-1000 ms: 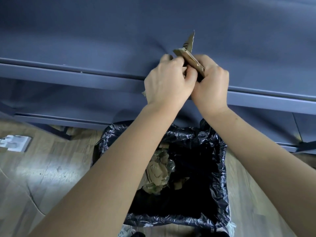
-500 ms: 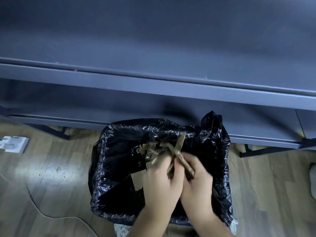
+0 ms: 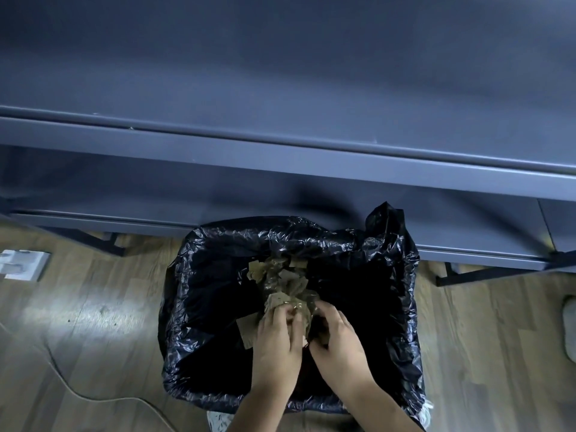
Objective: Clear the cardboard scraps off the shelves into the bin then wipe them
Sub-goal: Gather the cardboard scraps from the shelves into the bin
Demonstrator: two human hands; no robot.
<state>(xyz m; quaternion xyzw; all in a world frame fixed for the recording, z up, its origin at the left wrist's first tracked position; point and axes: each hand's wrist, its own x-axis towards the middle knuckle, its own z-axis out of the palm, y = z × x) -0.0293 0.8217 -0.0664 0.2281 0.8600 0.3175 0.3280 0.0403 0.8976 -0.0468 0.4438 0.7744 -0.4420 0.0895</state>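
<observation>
Both hands are down inside the bin (image 3: 184, 353), which stands on the wood floor (image 3: 93, 353) in the lower middle of the frame, lined with a crinkled black bag (image 3: 389, 275). The left hand (image 3: 276, 341) and the right hand (image 3: 338, 341) sit close together, nearly touching, with their fingers curled around a crumpled wad of cardboard scraps (image 3: 304, 319) held between them. Past the fingertips, toward the middle of the frame, more brown scraps (image 3: 280, 275) lie heaped in the bag, mixed with some clear crinkly film; I cannot tell exactly where the held wad ends and the heap begins. The top shelf (image 3: 280, 73) fills the upper half of the frame, dark blue-grey and bare, its front edge running as a long band from left to right. Beneath it a lower shelf (image 3: 124, 194) shows in shadow, just behind the bin's far rim. A thin cable (image 3: 62, 378) snakes over the floor at lower left, and a small pale box (image 3: 21, 265) lies at the left edge, well apart from the bin.
</observation>
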